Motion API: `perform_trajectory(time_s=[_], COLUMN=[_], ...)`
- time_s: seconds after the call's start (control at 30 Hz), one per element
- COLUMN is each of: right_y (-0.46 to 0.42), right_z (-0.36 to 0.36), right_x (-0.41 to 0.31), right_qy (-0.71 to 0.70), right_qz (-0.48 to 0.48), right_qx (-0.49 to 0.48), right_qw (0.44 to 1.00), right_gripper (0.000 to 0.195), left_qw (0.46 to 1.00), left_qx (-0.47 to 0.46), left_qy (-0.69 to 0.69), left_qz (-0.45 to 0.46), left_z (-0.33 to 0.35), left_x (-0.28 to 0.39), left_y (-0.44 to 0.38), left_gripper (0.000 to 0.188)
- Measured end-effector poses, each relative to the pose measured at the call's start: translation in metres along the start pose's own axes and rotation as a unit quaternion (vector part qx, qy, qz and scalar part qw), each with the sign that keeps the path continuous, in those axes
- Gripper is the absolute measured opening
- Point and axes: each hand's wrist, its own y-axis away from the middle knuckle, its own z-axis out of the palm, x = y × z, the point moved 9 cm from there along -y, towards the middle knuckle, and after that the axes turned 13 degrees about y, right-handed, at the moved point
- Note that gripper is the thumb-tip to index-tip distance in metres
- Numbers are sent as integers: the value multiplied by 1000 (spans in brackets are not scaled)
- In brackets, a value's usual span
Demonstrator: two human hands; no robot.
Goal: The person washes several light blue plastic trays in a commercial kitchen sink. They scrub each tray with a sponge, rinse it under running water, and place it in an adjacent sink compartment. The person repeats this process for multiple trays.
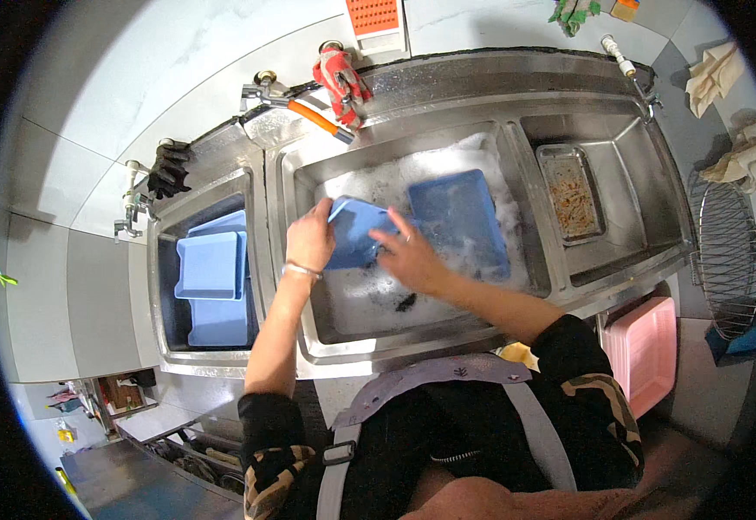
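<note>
My left hand grips the left edge of a blue plastic tray, which is tilted above the soapy water of the middle steel sink. My right hand is at the tray's right side, blurred, fingers apart; whether it touches the tray I cannot tell. A second blue tray lies in the foamy water to the right. Dark bits float near the front of the basin. Several blue trays are stacked in the left sink.
The right basin holds a metal tray with brown residue. Behind the sinks are taps, an orange-handled tool, a red glove and a black glove. Pink plastic baskets stand at the right, below a wire rack.
</note>
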Motion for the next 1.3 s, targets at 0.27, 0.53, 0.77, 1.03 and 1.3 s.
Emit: perform_trajectory(time_s=[0.27,0.53,0.77,1.03,1.3], right_y=[120,97,9,-3,4], right_z=[217,81,26,162,222], right_x=[-45,69,39,4,116], right_qy=[-64,-344,-362,-160,-261], right_qz=[-114,335,254,170,464], right_qx=[-528,-352,-182,-104,-115], right_qw=[839,803,878,967,839], right_gripper=[52,65,58,49,55], left_qw=[962,730,549,520,548], left_qx=[177,205,105,18,67], left_qy=[135,590,763,747,712], left_qz=[-159,-276,-323,-414,-434], left_z=[-13,114,185,238,220], left_x=[-84,-156,-68,-103,-118], left_y=[53,110,99,147,157], left_gripper=[18,59,80,74,88])
